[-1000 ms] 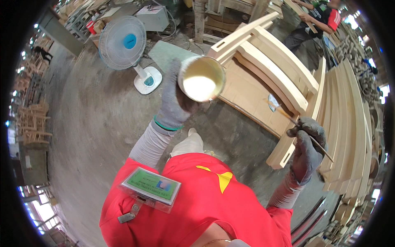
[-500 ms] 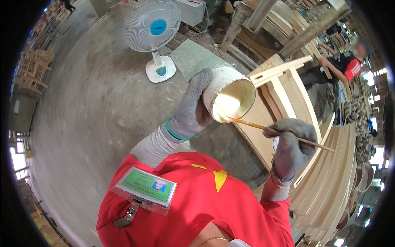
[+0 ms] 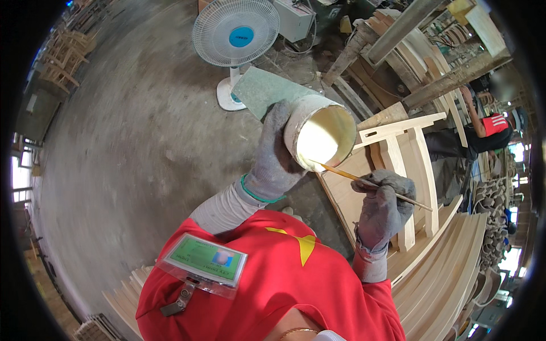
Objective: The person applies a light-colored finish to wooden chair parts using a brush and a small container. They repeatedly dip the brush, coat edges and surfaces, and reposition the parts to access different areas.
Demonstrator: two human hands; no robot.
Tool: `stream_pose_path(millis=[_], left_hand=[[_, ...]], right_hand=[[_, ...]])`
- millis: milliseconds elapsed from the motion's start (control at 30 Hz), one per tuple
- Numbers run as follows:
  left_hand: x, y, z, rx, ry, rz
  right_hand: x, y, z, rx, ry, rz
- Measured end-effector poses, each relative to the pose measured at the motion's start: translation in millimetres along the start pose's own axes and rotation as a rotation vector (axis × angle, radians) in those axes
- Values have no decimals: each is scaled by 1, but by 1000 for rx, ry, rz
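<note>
My gloved left hand (image 3: pixel 274 156) is closed round the side of a round, whitish can (image 3: pixel 294 122), tilted so its mouth faces me. Pale cream liquid (image 3: pixel 315 142) lies inside against the lower left wall. A thin wooden stick (image 3: pixel 340 171) is pinched in my gloved right hand (image 3: pixel 387 199). Its far end reaches the can's lower rim, and the tip is in or at the liquid; whether it carries bristles cannot be seen. The stick's other end sticks out past my right hand. Behind that hand lies a pale wooden frame (image 3: pixel 425 170).
A board (image 3: pixel 341 196) lies under the frame, and long curved wooden strips (image 3: pixel 443 270) are stacked at the right. Ahead are a grey-green sheet (image 3: pixel 264 91) and a standing fan (image 3: pixel 236 37). Another person (image 3: pixel 483 133) works at the far right.
My right hand has come a little left, closer to the can, with the stick's tip still at the rim. The surroundings have shifted in view. The other person's posture has changed.
</note>
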State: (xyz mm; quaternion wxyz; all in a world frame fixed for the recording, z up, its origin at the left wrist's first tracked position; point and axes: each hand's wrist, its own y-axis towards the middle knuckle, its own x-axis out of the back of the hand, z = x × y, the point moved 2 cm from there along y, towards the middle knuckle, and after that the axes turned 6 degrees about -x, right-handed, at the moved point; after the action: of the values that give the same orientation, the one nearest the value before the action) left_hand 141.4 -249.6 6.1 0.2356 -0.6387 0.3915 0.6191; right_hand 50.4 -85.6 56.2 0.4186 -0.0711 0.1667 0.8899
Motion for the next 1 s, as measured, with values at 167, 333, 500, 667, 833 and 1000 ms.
stream_pose_path(millis=[167, 333, 500, 667, 833, 1000], left_hand=[[9, 3, 24, -250, 313, -266], [-3, 4, 36, -395, 279, -165], [29, -6, 43, -446, 389, -288], [80, -33, 23, -657, 1298, -319], [55, -63, -8, -569, 661, -310], [64, -101, -36, -493, 647, -457]], right_hand=[[-2, -2, -2, 44, -30, 2], [11, -11, -2, 188, -209, 156], [17, -9, -7, 168, -148, 128], [19, 22, -32, -82, -54, 97], [57, 63, -91, -188, -216, 106], [61, 79, -115, -273, -312, 214]])
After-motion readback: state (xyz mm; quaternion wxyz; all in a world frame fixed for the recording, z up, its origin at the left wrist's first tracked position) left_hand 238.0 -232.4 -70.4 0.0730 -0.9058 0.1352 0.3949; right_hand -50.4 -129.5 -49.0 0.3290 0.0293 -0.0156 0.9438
